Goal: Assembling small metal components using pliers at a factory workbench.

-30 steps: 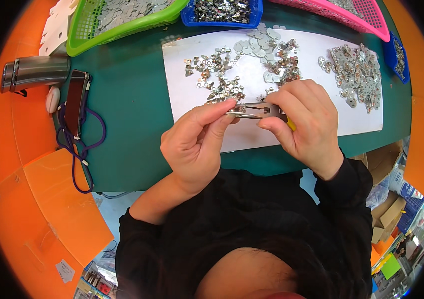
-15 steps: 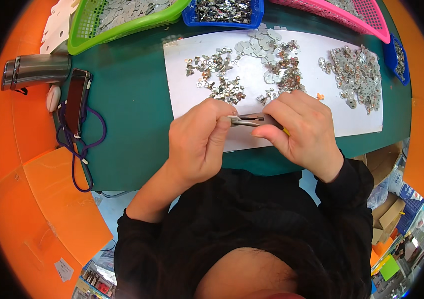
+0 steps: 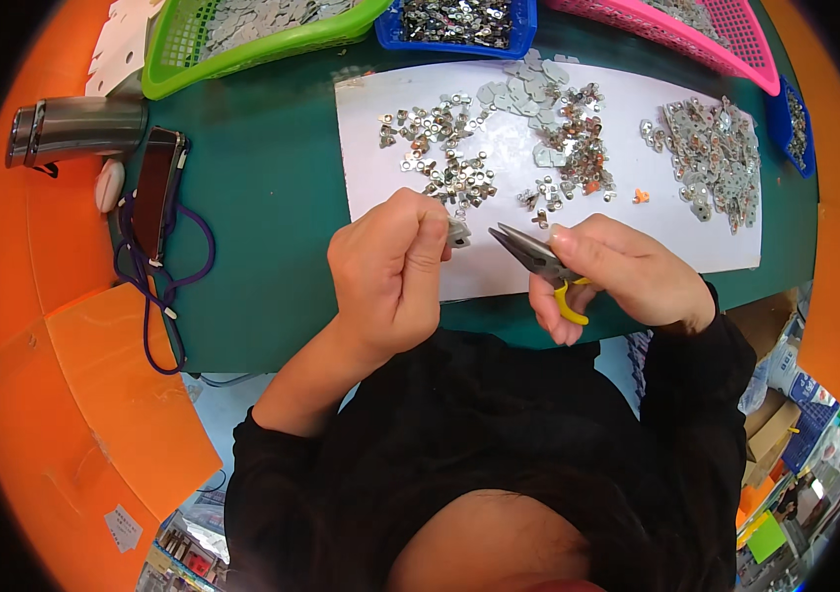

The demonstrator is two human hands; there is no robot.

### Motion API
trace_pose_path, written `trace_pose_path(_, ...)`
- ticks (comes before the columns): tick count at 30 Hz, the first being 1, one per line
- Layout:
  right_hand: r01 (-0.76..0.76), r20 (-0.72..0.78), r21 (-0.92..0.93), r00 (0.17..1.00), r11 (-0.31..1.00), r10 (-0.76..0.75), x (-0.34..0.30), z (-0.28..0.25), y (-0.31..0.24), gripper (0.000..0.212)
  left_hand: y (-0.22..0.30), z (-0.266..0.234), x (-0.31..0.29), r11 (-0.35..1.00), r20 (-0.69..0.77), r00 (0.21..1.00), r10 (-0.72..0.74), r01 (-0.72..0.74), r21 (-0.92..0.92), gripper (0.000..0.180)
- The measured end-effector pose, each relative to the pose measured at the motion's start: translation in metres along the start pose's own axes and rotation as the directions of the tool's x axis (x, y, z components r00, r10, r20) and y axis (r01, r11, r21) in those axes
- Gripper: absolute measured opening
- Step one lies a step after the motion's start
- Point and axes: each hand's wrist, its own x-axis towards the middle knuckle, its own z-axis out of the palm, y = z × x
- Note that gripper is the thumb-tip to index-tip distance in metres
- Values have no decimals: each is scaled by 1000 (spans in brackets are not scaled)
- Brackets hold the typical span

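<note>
My left hand (image 3: pixel 390 271) is closed, pinching a small grey metal plate (image 3: pixel 457 234) between thumb and forefinger. In my right hand (image 3: pixel 617 271) are needle-nose pliers (image 3: pixel 538 257) with yellow handles, their jaws slightly apart and pointing at the plate without touching it. Both hands are above the near edge of a white sheet (image 3: pixel 499 212). Beyond them on the sheet lie small shiny metal clips (image 3: pixel 457 180), a heap of clips with coppery glints (image 3: pixel 583 148), and flat grey plates (image 3: pixel 523 94). A larger pile of grey plates (image 3: pixel 716 153) lies to the right.
At the back of the green table (image 3: pixel 252 247) stand a green basket (image 3: pixel 272 49), a blue bin (image 3: pixel 454 51) and a pink basket (image 3: pixel 676 54), each with metal parts. Another small blue bin (image 3: pixel 803 133) is far right. A phone (image 3: pixel 156 192) with a purple cord and a steel tumbler (image 3: pixel 84 128) lie left.
The pliers have come off the plate in my left hand and moved right. My right hand has turned, so the yellow handle now shows. The left hand keeps its pinch.
</note>
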Motion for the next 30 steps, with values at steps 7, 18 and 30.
trace_pose_path(7,-78,67,40,995,996,75,7,-3,1,66,6,2,1,995,35,997,71,-73,62,13)
trace_pose_path(18,-82,80,20,994,996,80,9,-4,3,66,6,4,0,988,18,995,100,-101,120,11)
trace_pose_path(30,78,-113,-323,986,943,-120,6,8,11,52,7,3,-4,962,50,988,146,-154,227,11)
